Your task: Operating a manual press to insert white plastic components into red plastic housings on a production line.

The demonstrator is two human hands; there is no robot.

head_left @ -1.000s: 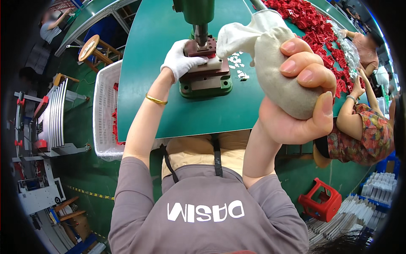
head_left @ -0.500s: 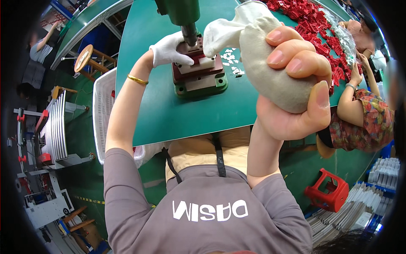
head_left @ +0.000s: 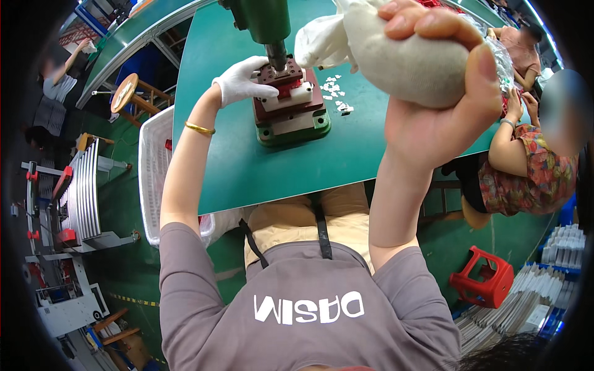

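Observation:
My left hand, in a white glove, is beside the die block of a green bench press. Its thumb and fingers are apart around the die's left side, with nothing visible between them. A red plastic piece sits in the die, under the dark upper plate and the steel ram. My bare right hand is wrapped round a bulging handle bound in off-white cloth. The cloth's loose end hangs near the ram. Whatever lies inside the wrapping is hidden.
Small white pieces lie on the green table right of the press. A white basket stands at the table's left edge. Co-workers sit at the right, near red parts. A red stool is on the floor.
My right hand and the wrapped handle have moved up and slightly right in the picture. My left hand has shifted a little left, its fingers spreading away from the die; the red piece shows more.

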